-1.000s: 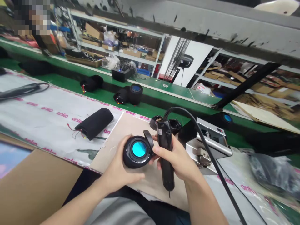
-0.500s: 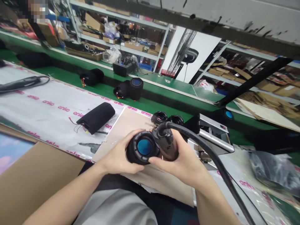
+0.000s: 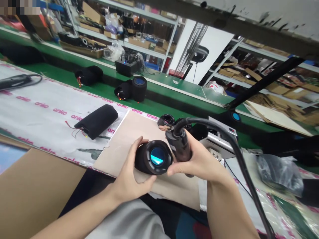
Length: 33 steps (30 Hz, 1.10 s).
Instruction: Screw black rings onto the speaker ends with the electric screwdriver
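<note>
A black cylindrical speaker [image 3: 147, 159] with a shiny blue disc in its end is tilted toward me over the cardboard sheet. My left hand [image 3: 131, 171] curves round its left side, fingers behind and thumb in front. In my right hand [image 3: 199, 157] is a dark corded electric screwdriver [image 3: 179, 146], its cable end up; its tip is hidden. The right thumb reaches to the speaker's right edge. Just behind the screwdriver are black ring-shaped speaker parts [image 3: 165, 121], partly covered. To the left lies a black fabric-covered cylinder [image 3: 97, 121] with loose wires at one end.
Beneath my hands is a cardboard sheet [image 3: 119, 146] on the white printed covering [image 3: 50, 103]. More black speakers [image 3: 139, 89] stand on the green belt behind. At right are a silver metal device [image 3: 221, 141] and a clear plastic bag [image 3: 279, 172]. The thick cable [image 3: 234, 152] arches over my right forearm.
The speaker has tipped a little and its blue end now catches bright light. My right hand and the screwdriver have shifted slightly right, away from the speaker. The view has moved a bit.
</note>
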Each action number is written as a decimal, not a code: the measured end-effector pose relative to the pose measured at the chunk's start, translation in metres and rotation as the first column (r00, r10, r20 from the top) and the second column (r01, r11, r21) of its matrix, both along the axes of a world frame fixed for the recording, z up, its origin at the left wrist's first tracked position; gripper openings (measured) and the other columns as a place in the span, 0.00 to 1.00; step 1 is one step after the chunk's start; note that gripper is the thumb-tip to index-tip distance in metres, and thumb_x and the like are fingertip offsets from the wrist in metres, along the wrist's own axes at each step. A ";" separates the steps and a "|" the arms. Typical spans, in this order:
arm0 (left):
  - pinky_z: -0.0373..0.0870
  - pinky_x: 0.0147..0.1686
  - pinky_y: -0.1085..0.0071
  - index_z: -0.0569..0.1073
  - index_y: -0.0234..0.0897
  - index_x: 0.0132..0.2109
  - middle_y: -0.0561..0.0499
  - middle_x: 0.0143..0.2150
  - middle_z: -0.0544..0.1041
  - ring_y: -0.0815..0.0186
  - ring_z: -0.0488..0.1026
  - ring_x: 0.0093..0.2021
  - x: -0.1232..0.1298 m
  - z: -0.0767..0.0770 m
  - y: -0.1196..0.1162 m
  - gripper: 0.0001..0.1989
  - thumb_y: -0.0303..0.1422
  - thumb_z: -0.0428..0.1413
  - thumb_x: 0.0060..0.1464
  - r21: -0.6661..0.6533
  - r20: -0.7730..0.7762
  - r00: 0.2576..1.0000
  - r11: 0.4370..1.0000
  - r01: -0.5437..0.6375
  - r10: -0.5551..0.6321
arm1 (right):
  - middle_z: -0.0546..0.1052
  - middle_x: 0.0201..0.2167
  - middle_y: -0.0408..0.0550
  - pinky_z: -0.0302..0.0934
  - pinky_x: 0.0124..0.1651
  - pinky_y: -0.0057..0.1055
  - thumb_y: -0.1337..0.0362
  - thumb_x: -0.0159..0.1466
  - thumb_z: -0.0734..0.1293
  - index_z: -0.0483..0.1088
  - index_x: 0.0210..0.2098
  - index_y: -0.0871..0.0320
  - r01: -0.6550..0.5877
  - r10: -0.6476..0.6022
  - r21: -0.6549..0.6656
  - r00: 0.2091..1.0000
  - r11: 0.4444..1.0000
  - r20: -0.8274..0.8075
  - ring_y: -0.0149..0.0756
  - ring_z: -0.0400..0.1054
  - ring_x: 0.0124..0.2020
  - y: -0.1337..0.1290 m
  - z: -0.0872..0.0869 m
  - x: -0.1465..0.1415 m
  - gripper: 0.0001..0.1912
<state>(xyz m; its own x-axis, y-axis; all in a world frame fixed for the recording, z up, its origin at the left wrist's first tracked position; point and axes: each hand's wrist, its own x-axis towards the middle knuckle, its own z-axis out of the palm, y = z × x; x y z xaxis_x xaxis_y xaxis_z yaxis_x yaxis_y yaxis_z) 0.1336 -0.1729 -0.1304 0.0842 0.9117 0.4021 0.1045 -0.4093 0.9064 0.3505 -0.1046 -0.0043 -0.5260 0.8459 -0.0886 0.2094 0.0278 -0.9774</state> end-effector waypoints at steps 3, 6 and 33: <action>0.56 0.77 0.37 0.42 0.50 0.81 0.36 0.80 0.53 0.36 0.54 0.80 0.012 -0.007 -0.003 0.55 0.33 0.68 0.58 0.064 -0.042 0.999 0.997 -0.030 0.032 | 0.71 0.70 0.50 0.68 0.73 0.45 0.62 0.53 0.87 0.70 0.67 0.51 -0.091 0.092 0.025 0.996 0.996 -0.017 0.52 0.69 0.70 0.006 0.001 -0.001 0.47; 0.59 0.75 0.36 0.48 0.48 0.78 0.34 0.77 0.56 0.35 0.57 0.78 0.019 -0.008 0.002 0.57 0.39 0.73 0.53 0.045 -0.042 0.990 0.990 -0.136 0.138 | 0.73 0.68 0.50 0.65 0.75 0.45 0.60 0.55 0.87 0.70 0.67 0.51 -0.110 0.108 0.085 0.994 0.990 0.027 0.49 0.69 0.69 0.006 -0.004 0.000 0.44; 0.69 0.73 0.46 0.63 0.48 0.73 0.44 0.72 0.73 0.40 0.72 0.71 -0.022 0.021 0.038 0.52 0.27 0.74 0.43 -0.021 0.046 0.986 0.987 0.159 -0.158 | 0.77 0.51 0.49 0.74 0.40 0.43 0.46 0.54 0.84 0.73 0.52 0.44 0.309 -0.490 0.491 0.819 0.814 0.297 0.51 0.76 0.44 -0.047 -0.024 -0.044 0.31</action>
